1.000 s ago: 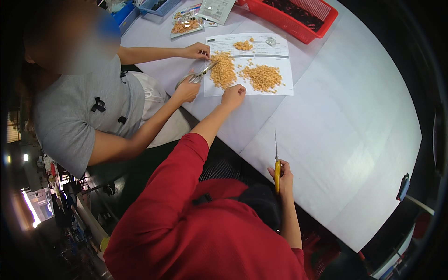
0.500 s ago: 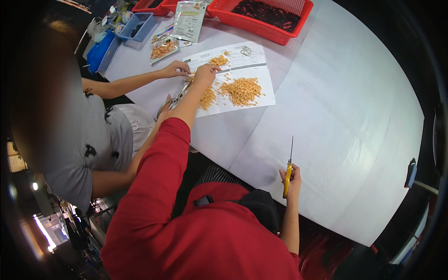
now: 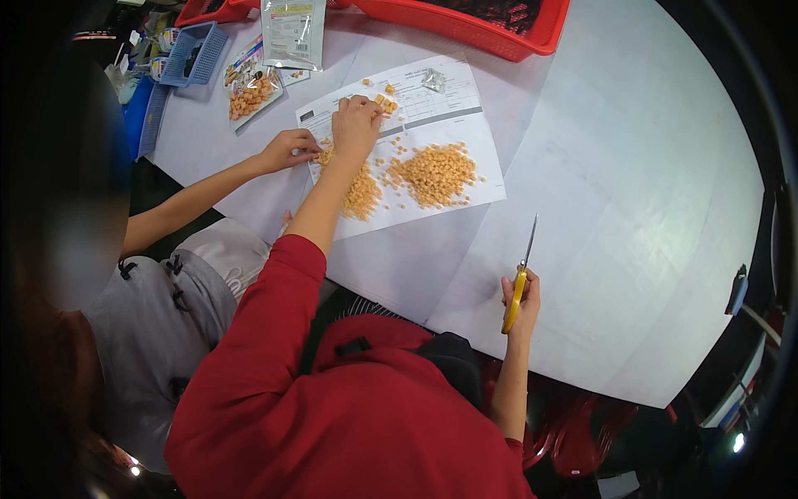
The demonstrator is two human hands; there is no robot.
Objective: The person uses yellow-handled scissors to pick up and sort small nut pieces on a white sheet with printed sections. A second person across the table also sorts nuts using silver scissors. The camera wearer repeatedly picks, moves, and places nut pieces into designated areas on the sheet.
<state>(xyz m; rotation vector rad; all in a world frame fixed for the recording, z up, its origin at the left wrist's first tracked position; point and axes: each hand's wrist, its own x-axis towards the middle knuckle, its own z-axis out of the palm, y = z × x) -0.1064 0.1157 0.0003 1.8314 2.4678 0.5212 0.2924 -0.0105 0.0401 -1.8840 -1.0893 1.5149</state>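
My left hand (image 3: 356, 133) reaches over the printed paper sheet (image 3: 449, 126), its fingers bent and closed beside a few larger orange cubes (image 3: 386, 103). Whatever is between those fingertips is too small to make out. Under and beside my left wrist lies a pile of small orange pieces (image 3: 361, 196). A bigger pile of small orange pieces (image 3: 434, 173) lies to its right. Over the table's near edge, my right hand (image 3: 527, 309) grips yellow-handled scissors (image 3: 519, 289) by the handle, their metal blades pointing away from me.
At my left, a co-worker's hand (image 3: 287, 151) touches the sheet's left edge. A clear packet of orange cubes (image 3: 249, 93) and a silver pouch (image 3: 293, 37) lie beyond. A blue basket (image 3: 193, 54) and a red basket (image 3: 465, 37) stand at the back. Crumpled clear plastic (image 3: 433, 80) rests on the sheet.
My left hand has shifted slightly left over the sheet, fingers still near the cubes. The co-worker's hand is lower along the sheet's edge, and the scissors beside my left forearm no longer show.
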